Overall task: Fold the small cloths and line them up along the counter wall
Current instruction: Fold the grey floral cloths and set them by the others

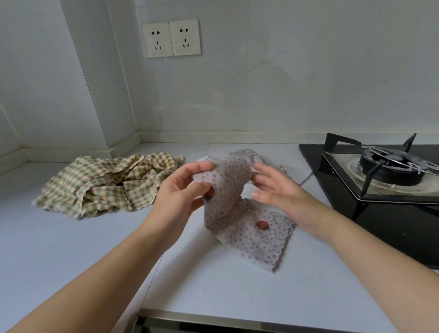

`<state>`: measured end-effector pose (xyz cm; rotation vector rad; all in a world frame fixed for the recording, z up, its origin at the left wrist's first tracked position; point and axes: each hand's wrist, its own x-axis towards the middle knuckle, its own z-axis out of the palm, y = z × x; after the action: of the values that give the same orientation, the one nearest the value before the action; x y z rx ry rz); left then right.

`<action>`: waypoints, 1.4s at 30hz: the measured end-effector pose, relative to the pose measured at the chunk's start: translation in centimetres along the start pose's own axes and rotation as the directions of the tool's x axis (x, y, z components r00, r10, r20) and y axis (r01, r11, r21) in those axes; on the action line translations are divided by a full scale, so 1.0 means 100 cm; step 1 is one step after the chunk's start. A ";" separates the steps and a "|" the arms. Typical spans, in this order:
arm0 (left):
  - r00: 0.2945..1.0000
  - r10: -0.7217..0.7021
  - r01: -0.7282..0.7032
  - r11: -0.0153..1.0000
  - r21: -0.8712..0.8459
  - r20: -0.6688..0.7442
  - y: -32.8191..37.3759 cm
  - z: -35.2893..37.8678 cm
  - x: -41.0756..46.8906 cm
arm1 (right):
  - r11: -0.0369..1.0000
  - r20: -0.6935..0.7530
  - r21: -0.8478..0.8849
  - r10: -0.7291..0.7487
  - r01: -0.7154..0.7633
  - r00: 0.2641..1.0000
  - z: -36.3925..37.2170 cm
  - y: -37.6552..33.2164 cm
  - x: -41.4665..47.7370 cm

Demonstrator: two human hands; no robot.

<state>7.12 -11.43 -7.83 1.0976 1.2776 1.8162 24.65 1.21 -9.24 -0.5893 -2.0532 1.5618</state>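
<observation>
A small grey dotted cloth (pixel 241 225) with a red-brown patch is partly lifted off the counter (pixel 61 249), its lower end lying flat near the front. My left hand (pixel 181 193) pinches its upper left edge between thumb and fingers. My right hand (pixel 275 185) is at the cloth's right edge with fingers mostly straight, fingertips touching the fabric. A pile of crumpled green-and-beige checked cloths (pixel 108 185) lies to the left, near the corner of the wall.
A black gas hob (pixel 389 178) with a burner and pan support takes up the counter's right side. Two wall sockets (pixel 171 39) sit above the backsplash. The counter's metal front edge (pixel 226 322) runs below my arms.
</observation>
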 end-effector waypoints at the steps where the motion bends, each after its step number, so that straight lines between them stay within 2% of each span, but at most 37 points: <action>1: 1.000 -0.030 0.030 0.999 -0.043 -0.004 0.000 -0.002 0.002 | 1.000 0.001 0.008 0.010 -0.010 1.000 0.003 0.000 0.003; 5: 0.994 -0.109 0.106 0.980 -0.168 -0.006 -0.001 -0.011 0.013 | 0.995 0.038 0.080 0.054 -0.057 0.998 0.006 -0.006 0.025; 8: 0.992 -0.125 0.125 0.972 -0.200 0.016 0.004 -0.015 0.021 | 0.995 0.089 0.026 0.098 -0.100 0.991 0.006 -0.011 0.045; 10: 0.992 -0.122 0.125 0.971 -0.203 0.026 0.011 -0.017 0.030 | 0.994 0.084 0.070 0.077 -0.083 0.994 0.006 -0.015 0.057; 14: 0.995 -0.082 0.086 0.993 -0.078 0.048 0.031 -0.014 0.053 | 0.965 -0.018 0.264 -0.002 0.007 1.000 -0.001 -0.040 0.073; 17: 0.999 0.028 -0.029 0.999 0.044 0.015 0.053 -0.001 0.070 | 0.942 -0.112 0.325 -0.049 0.084 0.993 -0.011 -0.067 0.080; 20: 0.984 0.179 -0.173 0.970 0.173 -0.017 0.079 0.012 0.080 | 0.948 -0.186 0.267 -0.125 0.172 0.975 -0.022 -0.095 0.079; 23: 0.951 0.311 -0.302 0.926 0.227 -0.004 0.096 0.021 0.074 | 0.937 -0.210 0.247 -0.198 0.248 0.958 -0.032 -0.113 0.066; 26: 0.950 0.309 -0.310 0.926 0.215 0.039 0.088 0.028 0.046 | 0.953 -0.187 0.174 -0.217 0.250 0.958 -0.031 -0.106 0.037; 29: 0.964 0.245 -0.266 0.915 0.302 0.107 0.052 0.022 0.002 | 0.980 -0.091 0.014 -0.197 0.199 0.976 -0.019 -0.074 -0.006; 31: 0.953 0.204 -0.284 0.855 0.434 0.223 0.024 0.008 -0.031 | 0.976 -0.009 -0.144 -0.168 0.165 0.986 -0.008 -0.046 -0.038; 32: 0.931 0.191 -0.334 0.794 0.509 0.312 0.014 0.002 -0.047 | 0.962 0.034 -0.227 -0.149 0.153 0.988 -0.003 -0.032 -0.053; 34: 0.844 0.182 -0.498 0.616 0.610 0.504 0.001 -0.010 -0.074 | 0.907 0.136 -0.384 -0.126 0.170 0.983 0.004 -0.009 -0.080; 36: 0.744 0.144 -0.625 0.496 0.602 0.653 -0.002 -0.016 -0.089 | 0.821 0.250 -0.508 -0.149 0.261 0.957 0.007 0.008 -0.096; 39: 0.661 0.053 -0.718 0.336 0.610 0.748 -0.010 -0.019 -0.098 | 0.731 0.305 -0.595 -0.178 0.333 0.936 0.011 0.016 -0.111; 41: 0.658 -0.032 -0.734 0.194 0.651 0.752 -0.019 -0.021 -0.101 | 0.689 0.277 -0.609 -0.279 0.393 0.919 0.013 0.015 -0.117; 42: 0.663 -0.057 -0.737 0.122 0.665 0.746 -0.024 -0.022 -0.104 | 0.629 0.282 -0.637 -0.347 0.445 0.894 0.014 0.016 -0.119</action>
<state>9.79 -20.46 -13.22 2.6995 1.7653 0.3757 33.20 -6.59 -12.51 -0.2262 -2.6395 0.5451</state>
